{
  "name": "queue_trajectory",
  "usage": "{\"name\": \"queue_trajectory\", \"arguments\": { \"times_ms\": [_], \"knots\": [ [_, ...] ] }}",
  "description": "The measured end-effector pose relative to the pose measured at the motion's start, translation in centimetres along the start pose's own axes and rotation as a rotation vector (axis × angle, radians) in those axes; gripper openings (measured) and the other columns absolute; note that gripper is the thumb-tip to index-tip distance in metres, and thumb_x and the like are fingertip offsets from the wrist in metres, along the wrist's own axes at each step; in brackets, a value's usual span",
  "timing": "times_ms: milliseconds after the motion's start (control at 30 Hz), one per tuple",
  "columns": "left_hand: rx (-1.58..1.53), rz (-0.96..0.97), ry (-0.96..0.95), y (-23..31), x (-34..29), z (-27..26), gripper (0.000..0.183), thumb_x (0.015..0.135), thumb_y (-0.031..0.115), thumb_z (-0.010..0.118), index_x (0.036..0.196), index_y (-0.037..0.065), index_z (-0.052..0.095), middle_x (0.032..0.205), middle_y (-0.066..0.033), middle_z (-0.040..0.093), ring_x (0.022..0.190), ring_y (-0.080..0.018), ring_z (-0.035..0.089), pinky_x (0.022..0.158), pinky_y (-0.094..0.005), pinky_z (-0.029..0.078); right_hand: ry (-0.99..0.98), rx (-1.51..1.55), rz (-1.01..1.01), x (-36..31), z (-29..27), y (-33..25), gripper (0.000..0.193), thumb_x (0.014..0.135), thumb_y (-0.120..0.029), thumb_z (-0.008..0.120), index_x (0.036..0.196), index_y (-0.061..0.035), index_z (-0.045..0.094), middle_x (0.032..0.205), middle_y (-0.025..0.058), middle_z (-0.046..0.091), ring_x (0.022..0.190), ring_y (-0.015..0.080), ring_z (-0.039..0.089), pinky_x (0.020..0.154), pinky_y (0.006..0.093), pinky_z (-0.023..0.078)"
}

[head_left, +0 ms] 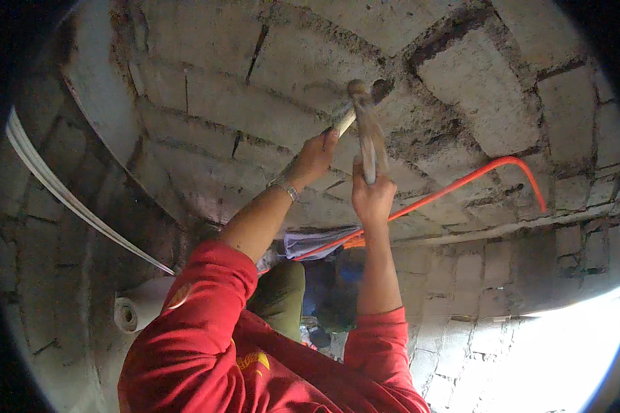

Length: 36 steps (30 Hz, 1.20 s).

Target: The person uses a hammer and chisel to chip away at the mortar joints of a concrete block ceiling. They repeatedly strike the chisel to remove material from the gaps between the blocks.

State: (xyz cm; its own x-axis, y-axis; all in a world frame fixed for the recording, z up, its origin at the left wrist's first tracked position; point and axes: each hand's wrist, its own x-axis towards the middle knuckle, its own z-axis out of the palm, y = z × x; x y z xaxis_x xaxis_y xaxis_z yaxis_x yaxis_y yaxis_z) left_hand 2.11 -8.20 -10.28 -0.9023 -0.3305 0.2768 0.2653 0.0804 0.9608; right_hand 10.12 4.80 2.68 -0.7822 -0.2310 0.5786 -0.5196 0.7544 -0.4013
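My left hand (315,162), with a metal watch band at its wrist, is closed around a short pale rod (346,122). The rod slants up to the block wall (296,76), and its far end is hidden behind the hammer. In my right hand (374,196) is a hammer (369,134), gripped low on the handle and smeared by motion. The hammer's head overlaps the rod's upper end in view; whether they touch I cannot tell. Just beside the head is a dark round spot on the wall.
An orange-red flexible pipe (455,184) curves across the wall to the right. Thin white pipes (69,196) lean at the left, above a white roll (129,314). A lilac cloth (317,244) lies beyond my knee (280,296). Bright light enters at the lower right.
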Motion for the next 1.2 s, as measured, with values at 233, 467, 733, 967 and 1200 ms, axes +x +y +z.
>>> {"name": "queue_trajectory", "arguments": {
  "times_ms": [233,467,733,967,1200],
  "knots": [
    [0.117,-0.110,-0.116,4.6,-0.7,-0.2,0.053,0.106,0.044,0.036,0.101,0.001,0.065,0.070,-0.0165,0.061,0.062,-0.0307,0.056,0.063,-0.0445,0.045,-0.107,-0.144,0.308,0.5,1.1,5.8,0.028,0.089,-0.024,0.067,0.087,0.0036,0.067,0.062,0.0259,0.060,0.062,0.0439,0.065,0.058,0.0486,0.051],
    [0.142,-0.076,-0.089,2.2,-1.0,1.0,0.059,0.105,0.050,0.035,0.102,-0.001,0.065,0.078,-0.0216,0.062,0.073,-0.0384,0.057,0.069,-0.0468,0.047,0.263,0.137,-0.093,-0.3,2.1,5.2,0.040,0.094,-0.030,0.061,0.078,0.0059,0.065,0.064,0.0236,0.062,0.062,0.0376,0.064,0.061,0.0457,0.048],
    [0.141,0.017,0.085,2.9,0.0,0.3,0.073,0.103,0.059,0.030,0.093,-0.003,0.067,0.081,-0.0286,0.066,0.086,-0.0501,0.064,0.077,-0.0530,0.049,0.101,0.201,0.231,1.4,1.3,1.4,0.040,0.090,-0.032,0.065,0.084,0.0072,0.066,0.074,0.0291,0.066,0.078,0.0466,0.068,0.071,0.0480,0.053],
    [0.050,-0.448,-0.271,13.5,-1.6,-1.1,0.071,0.105,0.054,0.027,0.090,-0.006,0.063,0.075,-0.0287,0.065,0.082,-0.0484,0.064,0.074,-0.0533,0.049,-0.073,0.096,0.513,-0.8,0.6,5.8,0.049,0.090,-0.041,0.068,0.063,-0.0007,0.058,0.051,0.0047,0.050,0.048,0.0179,0.054,0.047,0.0373,0.042],
    [0.246,-0.011,-0.004,10.4,-3.7,-0.3,0.056,0.104,0.049,0.037,0.096,-0.001,0.060,0.071,-0.0231,0.064,0.066,-0.0428,0.064,0.061,-0.0502,0.048,-0.046,0.316,0.626,-9.4,-1.8,4.3,0.046,0.093,-0.040,0.066,0.064,-0.0063,0.052,0.053,0.0014,0.050,0.045,0.0128,0.049,0.044,0.0319,0.038]
  ]
}}
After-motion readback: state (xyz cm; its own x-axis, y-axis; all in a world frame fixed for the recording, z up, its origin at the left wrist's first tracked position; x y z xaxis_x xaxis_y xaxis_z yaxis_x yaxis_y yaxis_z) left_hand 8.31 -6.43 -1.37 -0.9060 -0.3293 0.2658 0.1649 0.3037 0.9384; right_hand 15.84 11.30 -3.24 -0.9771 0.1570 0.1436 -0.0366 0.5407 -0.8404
